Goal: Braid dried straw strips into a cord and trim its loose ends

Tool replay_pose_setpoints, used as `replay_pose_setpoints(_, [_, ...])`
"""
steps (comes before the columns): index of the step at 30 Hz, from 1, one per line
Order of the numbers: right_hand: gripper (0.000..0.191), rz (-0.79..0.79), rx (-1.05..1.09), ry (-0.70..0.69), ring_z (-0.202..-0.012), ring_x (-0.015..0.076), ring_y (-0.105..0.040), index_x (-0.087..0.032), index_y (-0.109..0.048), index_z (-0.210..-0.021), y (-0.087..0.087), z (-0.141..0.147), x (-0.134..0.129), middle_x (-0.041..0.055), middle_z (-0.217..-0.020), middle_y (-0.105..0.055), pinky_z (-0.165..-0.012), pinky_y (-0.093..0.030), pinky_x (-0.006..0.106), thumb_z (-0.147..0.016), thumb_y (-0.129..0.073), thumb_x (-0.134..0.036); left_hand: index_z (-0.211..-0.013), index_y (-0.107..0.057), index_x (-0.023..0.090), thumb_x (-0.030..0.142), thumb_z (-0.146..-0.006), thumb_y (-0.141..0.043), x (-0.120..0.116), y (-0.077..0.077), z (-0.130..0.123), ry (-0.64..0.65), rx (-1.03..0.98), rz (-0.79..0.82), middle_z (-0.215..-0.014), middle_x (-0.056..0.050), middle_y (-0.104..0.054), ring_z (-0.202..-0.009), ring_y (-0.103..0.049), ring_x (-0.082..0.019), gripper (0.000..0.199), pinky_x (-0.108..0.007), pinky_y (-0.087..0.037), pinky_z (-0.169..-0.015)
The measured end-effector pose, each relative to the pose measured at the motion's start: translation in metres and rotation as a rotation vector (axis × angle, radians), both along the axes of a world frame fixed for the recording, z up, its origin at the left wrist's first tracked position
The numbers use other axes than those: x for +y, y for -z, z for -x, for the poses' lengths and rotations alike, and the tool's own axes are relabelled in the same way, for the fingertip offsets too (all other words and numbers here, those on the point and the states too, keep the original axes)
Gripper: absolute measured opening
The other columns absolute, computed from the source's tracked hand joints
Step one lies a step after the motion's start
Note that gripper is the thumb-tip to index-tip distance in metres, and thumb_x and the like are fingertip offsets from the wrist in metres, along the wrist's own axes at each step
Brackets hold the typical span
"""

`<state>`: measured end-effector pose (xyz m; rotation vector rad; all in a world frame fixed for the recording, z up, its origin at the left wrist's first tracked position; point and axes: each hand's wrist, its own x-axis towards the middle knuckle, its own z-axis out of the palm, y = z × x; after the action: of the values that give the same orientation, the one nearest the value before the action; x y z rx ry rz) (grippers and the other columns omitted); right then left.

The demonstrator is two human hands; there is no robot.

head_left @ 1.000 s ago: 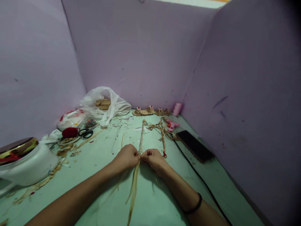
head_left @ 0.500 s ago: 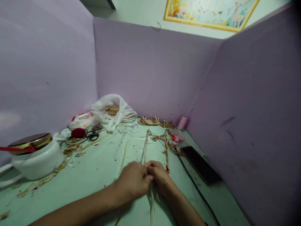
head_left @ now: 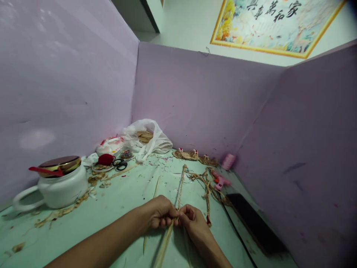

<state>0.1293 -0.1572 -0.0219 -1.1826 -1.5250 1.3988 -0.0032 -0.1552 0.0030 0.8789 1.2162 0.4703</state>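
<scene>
My left hand (head_left: 163,213) and my right hand (head_left: 192,219) meet low in the middle of the head view, fingertips pinched together. Both are closed on the near end of a thin braided straw cord (head_left: 181,187), which runs straight away from me across the table. Pale flat straw strands (head_left: 165,243) trail from under the fingers toward me. A loose straw strip (head_left: 157,187) lies left of the cord and passes beneath my left arm. To the right, a finished-looking length of braided rope (head_left: 206,188) lies in loops. The exact crossing of strands is hidden by my fingers.
A white mug (head_left: 64,188) with a gold-rimmed lid stands left, near scissors (head_left: 120,163) and red yarn (head_left: 106,159). Behind are a plastic bag (head_left: 160,140) and small woven pieces (head_left: 186,154). A pink glue gun (head_left: 221,181), thread spool (head_left: 228,161) and black phone (head_left: 253,221) lie right. Purple panels enclose the table.
The camera has tilted up and turned left, so the scene sits lower and further right. My left hand has rolled so its curled fingers show, and a strand now trails toward the lower left.
</scene>
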Motion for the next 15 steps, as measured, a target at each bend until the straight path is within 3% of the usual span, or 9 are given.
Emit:
replay_pose_setpoints(5, [0.024, 0.011, -0.008, -0.044, -0.043, 0.0103, -0.044, -0.018, -0.045, -0.056, 0.002, -0.003, 0.002, -0.0018, -0.043, -0.052, -0.047, -0.032, 0.022, -0.063, -0.057, -0.037, -0.046, -0.051, 0.013, 0.014, -0.06, -0.052, 0.003, -0.004, 0.002, 0.031, 0.055, 0.054, -0.034, 0.003, -0.037, -0.028, -0.018, -0.002, 0.013, -0.017, -0.004, -0.034])
replay_pose_setpoints(8, [0.022, -0.028, -0.058, -0.063, -0.046, 0.011, -0.045, -0.018, -0.045, -0.055, 0.001, -0.007, 0.004, -0.0006, -0.047, -0.052, -0.049, -0.032, 0.023, -0.065, -0.055, -0.034, -0.045, -0.052, 0.012, 0.015, -0.06, -0.055, 0.001, -0.007, 0.001, 0.017, 0.103, 0.066, -0.032, 0.003, -0.035, -0.028, -0.02, -0.002, 0.016, -0.017, -0.007, -0.034])
replay_pose_setpoints(13, [0.014, -0.127, -0.264, -0.042, -0.051, 0.0124, -0.046, -0.017, -0.048, -0.057, -0.007, -0.012, 0.003, 0.0016, -0.053, -0.054, -0.05, -0.034, 0.023, -0.067, -0.049, -0.027, -0.039, -0.047, 0.012, 0.012, -0.057, -0.052, 0.0, -0.011, -0.003, -0.01, 0.184, 0.053, -0.03, 0.003, -0.034, -0.026, -0.024, -0.003, 0.018, -0.018, -0.011, -0.033])
replay_pose_setpoints(15, [0.013, -0.214, -0.446, -0.023, -0.055, 0.0139, -0.049, -0.015, -0.053, -0.06, -0.012, -0.013, -0.002, 0.0036, -0.057, -0.058, -0.052, -0.033, 0.023, -0.069, -0.047, -0.023, -0.039, -0.046, 0.013, 0.012, -0.055, -0.051, -0.001, -0.011, -0.006, -0.018, 0.219, 0.026, -0.028, 0.004, -0.032, -0.025, -0.023, -0.003, 0.017, -0.018, -0.011, -0.033])
